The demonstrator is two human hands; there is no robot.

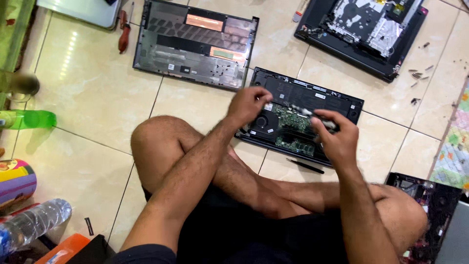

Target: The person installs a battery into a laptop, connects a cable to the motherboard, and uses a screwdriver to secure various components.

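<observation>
An opened black laptop (312, 100) lies on the tiled floor in front of my crossed legs, its green circuit board and fan exposed. My left hand (250, 103) rests curled on the laptop's left part near the fan. My right hand (336, 136) hovers over the right side of the board, fingers closed on a thin silvery tool or part (312, 113); motion blur hides what it is. The laptop's removed bottom cover (195, 44) lies upside down further back.
A second opened laptop (364, 29) lies at the back right with loose screws (417, 74) beside it. A red-handled screwdriver (124, 33) is at the back left, a black tool (305, 166) near my knee, and bottles (29, 222) at the left.
</observation>
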